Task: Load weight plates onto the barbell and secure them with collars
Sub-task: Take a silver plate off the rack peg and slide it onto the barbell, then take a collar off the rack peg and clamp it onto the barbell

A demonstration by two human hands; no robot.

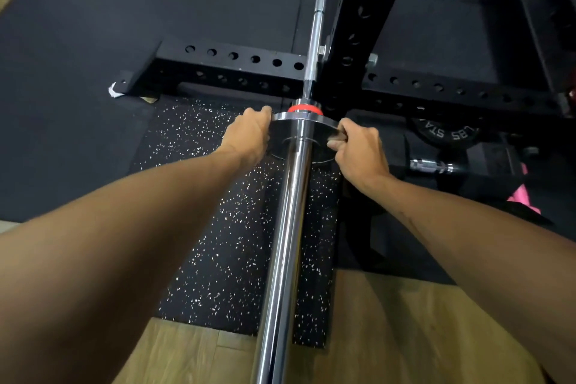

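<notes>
A chrome barbell [288, 227] runs from the bottom of the head view up to the black rack. A small dark weight plate [280, 131] sits on its sleeve, pushed far up near a red ring [304, 108] at the sleeve's inner end. My left hand [249, 134] grips the plate's left edge. My right hand [358, 150] holds its right edge, fingers curled over the rim. No collar is in view.
The black rack upright [352, 34] and holed base beams [230, 68] stand just beyond the plate. A black plate marked LBS [445, 132] lies on the floor at right, beside a dumbbell handle [431, 165] and something pink [520, 196]. A speckled mat [218, 227] lies under the bar.
</notes>
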